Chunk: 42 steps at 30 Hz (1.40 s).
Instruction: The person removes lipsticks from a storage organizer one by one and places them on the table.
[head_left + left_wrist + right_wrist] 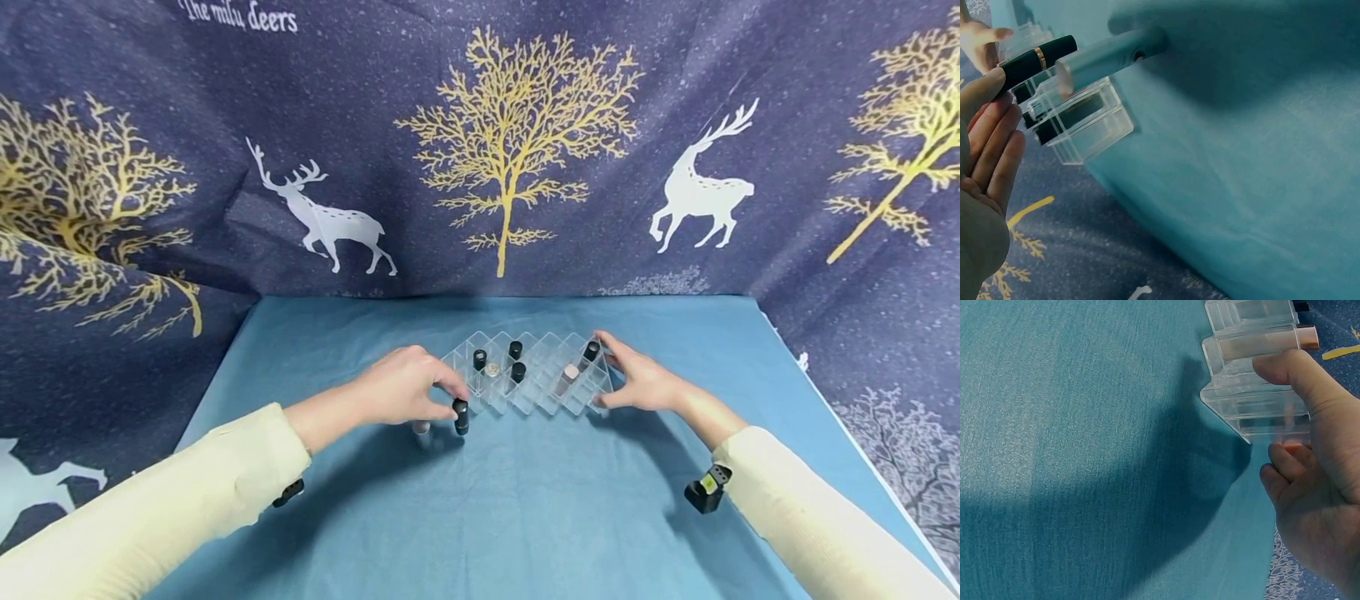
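In the head view, our left hand (408, 387), a little left of the lower middle of the frame, pinches a dark tube (461, 417) between thumb and fingers; we cannot tell whether the tube's lower end touches the blue worktop (555, 517). Our right hand (637, 375), right of centre, is spread wide and grips the right end of a clear rack (542, 354) with diamond-shaped compartments, just below the middle of the frame.

From above we see several black-capped tubes (518, 372) in the rack, and one pink-capped tube (570, 372) towards its right end.

Only the left wrist view, at upper left, shows us the gold band round the dark tube. It also gives us the length of a pale tube (1116, 56) standing on the worktop near the rack; in the head view we make out little more than its top, below our left hand.

The right wrist view, at upper right, shows our thumb laid against the rack's clear side, and the pink-capped tube's coppery end poking out past the rim, details too small for us in the head view.
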{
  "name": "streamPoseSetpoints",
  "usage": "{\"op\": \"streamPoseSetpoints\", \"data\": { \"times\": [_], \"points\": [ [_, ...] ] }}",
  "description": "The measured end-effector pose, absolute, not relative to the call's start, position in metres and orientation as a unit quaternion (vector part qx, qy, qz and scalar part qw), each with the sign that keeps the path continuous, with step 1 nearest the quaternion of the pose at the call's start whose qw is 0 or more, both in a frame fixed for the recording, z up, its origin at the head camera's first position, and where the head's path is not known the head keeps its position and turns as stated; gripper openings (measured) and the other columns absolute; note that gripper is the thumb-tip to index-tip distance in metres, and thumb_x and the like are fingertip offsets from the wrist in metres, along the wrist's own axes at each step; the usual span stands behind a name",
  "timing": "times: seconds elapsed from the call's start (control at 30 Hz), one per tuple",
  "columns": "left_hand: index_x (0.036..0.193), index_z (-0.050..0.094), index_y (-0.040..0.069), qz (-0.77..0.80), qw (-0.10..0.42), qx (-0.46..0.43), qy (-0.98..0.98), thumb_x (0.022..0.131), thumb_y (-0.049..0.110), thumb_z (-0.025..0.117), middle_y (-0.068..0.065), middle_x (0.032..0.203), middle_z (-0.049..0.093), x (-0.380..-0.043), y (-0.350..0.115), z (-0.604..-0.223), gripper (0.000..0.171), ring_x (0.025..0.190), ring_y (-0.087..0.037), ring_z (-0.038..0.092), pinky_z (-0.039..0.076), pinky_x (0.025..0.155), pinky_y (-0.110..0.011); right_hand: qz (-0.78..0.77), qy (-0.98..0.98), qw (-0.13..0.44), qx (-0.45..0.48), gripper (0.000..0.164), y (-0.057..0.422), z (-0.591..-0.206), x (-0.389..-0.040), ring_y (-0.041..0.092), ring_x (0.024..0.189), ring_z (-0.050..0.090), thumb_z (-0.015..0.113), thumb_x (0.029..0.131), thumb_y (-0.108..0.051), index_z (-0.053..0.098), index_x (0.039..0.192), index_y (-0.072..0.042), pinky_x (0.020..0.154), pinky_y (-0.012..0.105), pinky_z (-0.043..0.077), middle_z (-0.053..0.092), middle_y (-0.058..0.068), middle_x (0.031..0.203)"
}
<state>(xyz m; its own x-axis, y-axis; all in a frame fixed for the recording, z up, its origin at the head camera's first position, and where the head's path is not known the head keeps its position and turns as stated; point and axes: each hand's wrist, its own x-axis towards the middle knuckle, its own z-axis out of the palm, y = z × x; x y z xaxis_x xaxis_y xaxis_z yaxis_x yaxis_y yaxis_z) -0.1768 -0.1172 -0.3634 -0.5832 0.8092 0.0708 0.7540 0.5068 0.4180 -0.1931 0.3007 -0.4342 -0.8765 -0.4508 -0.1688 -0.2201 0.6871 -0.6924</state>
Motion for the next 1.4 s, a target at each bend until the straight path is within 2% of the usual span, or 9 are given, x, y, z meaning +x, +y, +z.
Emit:
{"op": "streamPoseSetpoints", "data": {
  "times": [0.47,0.9,1.23,1.4],
  "points": [
    [0.109,0.085,0.023,0.213,0.104,0.420,0.876,0.086,0.022,0.090,0.014,0.103,0.081,-0.172,-0.118,-0.392,0.023,0.099,-0.008,0.076,0.060,0.086,-0.034,-0.355,0.901,0.156,-0.197,0.116,0.303,-0.439,-0.196,0.055,0.149,0.038,0.088,0.085,-0.022,0.011,0.168,0.002,0.120,0.067,0.033,0.013,0.033,0.173],
    [0.106,0.085,0.023,0.204,0.092,0.419,0.880,0.085,0.024,0.091,0.016,0.100,0.081,-0.173,-0.116,-0.400,0.022,0.097,-0.010,0.075,0.058,0.081,-0.033,-0.357,0.901,0.157,-0.192,0.118,0.303,-0.438,-0.195,0.055,0.150,0.038,0.089,0.084,-0.020,0.010,0.169,0.001,0.119,0.068,0.033,0.013,0.033,0.173],
    [0.107,0.084,0.025,0.202,0.088,0.427,0.877,0.085,0.027,0.092,0.016,0.104,0.080,-0.172,-0.117,-0.401,0.023,0.100,-0.011,0.075,0.059,0.085,-0.037,-0.353,0.902,0.154,-0.193,0.117,0.301,-0.437,-0.194,0.055,0.150,0.038,0.088,0.085,-0.022,0.010,0.169,0.000,0.119,0.068,0.033,0.013,0.032,0.173],
    [0.111,0.083,0.024,0.197,0.088,0.429,0.877,0.084,0.030,0.092,0.013,0.108,0.081,-0.171,-0.117,-0.399,0.029,0.103,-0.014,0.076,0.060,0.090,-0.039,-0.355,0.901,0.154,-0.193,0.117,0.300,-0.437,-0.193,0.055,0.150,0.038,0.088,0.085,-0.021,0.010,0.169,0.001,0.119,0.068,0.032,0.013,0.033,0.173]
  ]
}}
